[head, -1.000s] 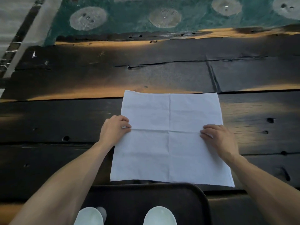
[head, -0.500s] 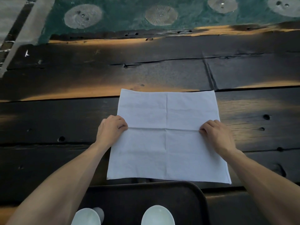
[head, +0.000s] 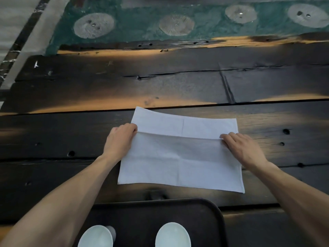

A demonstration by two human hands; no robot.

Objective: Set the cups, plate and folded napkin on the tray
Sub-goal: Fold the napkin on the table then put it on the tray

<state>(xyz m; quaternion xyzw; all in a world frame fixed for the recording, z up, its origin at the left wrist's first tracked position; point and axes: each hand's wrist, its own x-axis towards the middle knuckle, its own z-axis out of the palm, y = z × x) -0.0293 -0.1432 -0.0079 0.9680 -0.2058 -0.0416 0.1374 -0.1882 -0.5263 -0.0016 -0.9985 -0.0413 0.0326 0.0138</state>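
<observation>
Fingers of left hand [head: 119,139] pinch left end of raised crease in white napkin [head: 179,161]; right hand [head: 243,148] pinches right end. Napkin lies on dark plank table [head: 160,86], far part tilted up. Near edge just beyond black tray [head: 216,211], apart. Two pale cups [head: 96,237] [head: 172,235] on tray.

A home dining spot: rough dark plank table [head: 160,82], patterned green rug [head: 142,24].
</observation>
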